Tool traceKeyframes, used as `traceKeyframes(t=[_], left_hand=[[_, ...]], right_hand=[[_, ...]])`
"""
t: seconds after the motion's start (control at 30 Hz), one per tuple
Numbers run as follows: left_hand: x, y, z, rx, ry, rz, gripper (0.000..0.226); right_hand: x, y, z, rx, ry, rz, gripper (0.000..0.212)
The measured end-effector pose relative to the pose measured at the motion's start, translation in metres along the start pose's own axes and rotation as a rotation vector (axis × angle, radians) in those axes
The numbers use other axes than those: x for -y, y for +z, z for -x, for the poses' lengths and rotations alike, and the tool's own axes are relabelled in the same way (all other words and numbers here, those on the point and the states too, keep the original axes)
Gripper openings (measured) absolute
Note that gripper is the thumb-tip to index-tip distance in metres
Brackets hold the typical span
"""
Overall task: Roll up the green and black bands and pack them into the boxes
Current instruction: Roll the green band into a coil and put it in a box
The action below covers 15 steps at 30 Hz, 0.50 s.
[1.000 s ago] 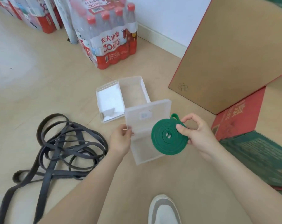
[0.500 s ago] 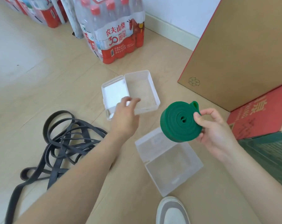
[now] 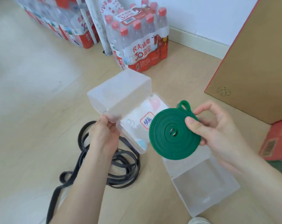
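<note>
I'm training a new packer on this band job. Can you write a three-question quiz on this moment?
1. True or false: the green band is already rolled into a coil.
2. Which hand holds the labelled clear box? A) left hand B) right hand C) neither
3. Fill in: the black band lies loose on the ____.

Key:
1. True; it is a flat spiral pinched in the right hand's fingers.
2. A; it is lifted open, and a second clear box lies open on the floor.
3. Floor, still unrolled.
</note>
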<state>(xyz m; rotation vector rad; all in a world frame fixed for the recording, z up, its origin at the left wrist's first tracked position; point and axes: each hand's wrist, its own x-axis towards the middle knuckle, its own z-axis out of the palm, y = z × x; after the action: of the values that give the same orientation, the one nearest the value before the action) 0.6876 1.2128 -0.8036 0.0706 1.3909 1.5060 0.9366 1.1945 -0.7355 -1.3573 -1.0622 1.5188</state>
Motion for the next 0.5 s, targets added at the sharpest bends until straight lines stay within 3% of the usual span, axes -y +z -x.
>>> traceKeyframes(t=[0.1,0.33,0.4,0.5], left_hand=[[-0.022,-0.014,0.003,-0.030,-0.072,0.145,0.037],[-0.059,-0.039,0.001,-0.052,0.052,0.147,0.033],[-0.060,-0.039,-0.002,-0.037,0.097,0.083,0.034],[-0.053,-0.022,0.001,-0.009,0.205,-0.050,0.029]], right_hand=[[-0.019,0.043,0.015,0.200,0.013,0.107,0.023],[-0.070,0.079,0.044,0.506,-0.254,0.991,0.019],[-0.078,0.073,0.039,0.490,-0.265,1.136,0.013],[-0.085,0.050,0.025,0.328,-0.222,1.244,0.013]])
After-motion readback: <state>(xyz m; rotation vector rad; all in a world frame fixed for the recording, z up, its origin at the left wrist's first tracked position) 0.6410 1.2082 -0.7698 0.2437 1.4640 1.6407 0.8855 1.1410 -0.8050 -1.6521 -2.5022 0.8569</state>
